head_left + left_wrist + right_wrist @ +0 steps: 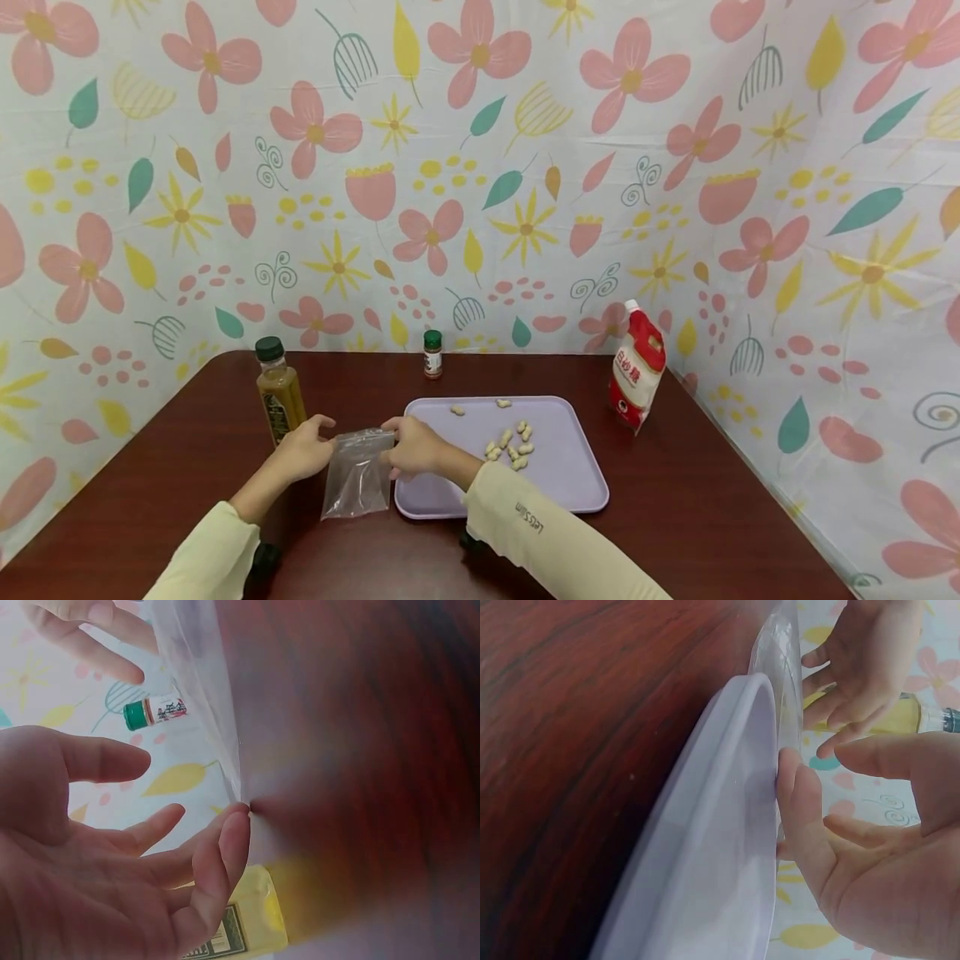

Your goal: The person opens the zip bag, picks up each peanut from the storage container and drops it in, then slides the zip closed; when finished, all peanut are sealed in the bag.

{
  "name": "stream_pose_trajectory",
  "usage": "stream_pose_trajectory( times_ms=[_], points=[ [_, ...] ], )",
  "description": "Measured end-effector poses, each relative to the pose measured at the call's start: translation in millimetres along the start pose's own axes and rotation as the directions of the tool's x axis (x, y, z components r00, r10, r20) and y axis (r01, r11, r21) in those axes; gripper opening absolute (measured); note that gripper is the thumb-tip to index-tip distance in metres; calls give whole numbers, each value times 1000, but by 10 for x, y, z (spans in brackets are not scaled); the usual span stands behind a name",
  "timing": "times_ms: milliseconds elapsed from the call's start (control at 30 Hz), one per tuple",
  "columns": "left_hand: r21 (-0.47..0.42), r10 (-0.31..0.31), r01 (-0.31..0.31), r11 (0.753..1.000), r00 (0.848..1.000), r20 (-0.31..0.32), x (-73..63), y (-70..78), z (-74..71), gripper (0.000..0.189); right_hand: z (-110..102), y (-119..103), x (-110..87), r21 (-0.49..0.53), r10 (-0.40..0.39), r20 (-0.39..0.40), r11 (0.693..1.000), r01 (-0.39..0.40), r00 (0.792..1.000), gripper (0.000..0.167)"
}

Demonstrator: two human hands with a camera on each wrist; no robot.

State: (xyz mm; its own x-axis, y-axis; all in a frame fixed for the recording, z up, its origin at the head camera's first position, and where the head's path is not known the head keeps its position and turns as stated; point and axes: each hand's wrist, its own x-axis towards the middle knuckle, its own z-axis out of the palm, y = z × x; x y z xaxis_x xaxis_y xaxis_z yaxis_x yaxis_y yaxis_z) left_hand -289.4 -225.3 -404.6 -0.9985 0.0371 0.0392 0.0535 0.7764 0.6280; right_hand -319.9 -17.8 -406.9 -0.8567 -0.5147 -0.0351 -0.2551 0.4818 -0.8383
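A clear zip-top plastic bag (358, 477) lies on the dark table between the two hands, left of the tray. My left hand (305, 450) is at its left edge; in the left wrist view the fingertips (238, 814) touch the bag (202, 682) while the thumb stands apart from them. My right hand (414, 447) is at the bag's right edge, over the tray's left rim. In the right wrist view its fingers (799, 799) are extended beside the bag (784, 667), with the thumb well away from them.
A pale purple tray (566, 479) holds several peanuts (518, 451). Behind the left hand stands a bottle of yellowish-brown liquid (281, 396) with a dark cap. A small green-capped spice jar (432, 356) is at the back, and a red-and-white pouch (637, 367) stands at the right.
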Motion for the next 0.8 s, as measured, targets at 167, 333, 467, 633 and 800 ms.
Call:
stream_pose_trajectory(
  times_ms=[167, 333, 467, 633, 800],
  points=[
    [-52, -2, 2, 999, 1000, 4, -11, 32, 18, 42, 34, -16, -26, 31, 3, -8, 1000, -3, 1000, 60],
    [-120, -26, 28, 992, 999, 20, -20, 50, 16, 47, 66, -7, -29, 79, 11, -34, 997, -8, 999, 70],
    [-175, -40, 41, 984, 999, 8, -36, 46, 27, 50, 100, 7, -31, 138, 30, -46, 990, -23, 998, 72],
    [-212, -45, 42, 976, 999, -8, -25, 40, 55, 50, 105, 15, -50, 170, 44, -50, 985, -35, 998, 73],
    [-213, -56, 57, 975, 998, 12, -6, 41, 68, 50, 99, 18, -52, 160, 43, -53, 986, -34, 998, 73]
  ],
)
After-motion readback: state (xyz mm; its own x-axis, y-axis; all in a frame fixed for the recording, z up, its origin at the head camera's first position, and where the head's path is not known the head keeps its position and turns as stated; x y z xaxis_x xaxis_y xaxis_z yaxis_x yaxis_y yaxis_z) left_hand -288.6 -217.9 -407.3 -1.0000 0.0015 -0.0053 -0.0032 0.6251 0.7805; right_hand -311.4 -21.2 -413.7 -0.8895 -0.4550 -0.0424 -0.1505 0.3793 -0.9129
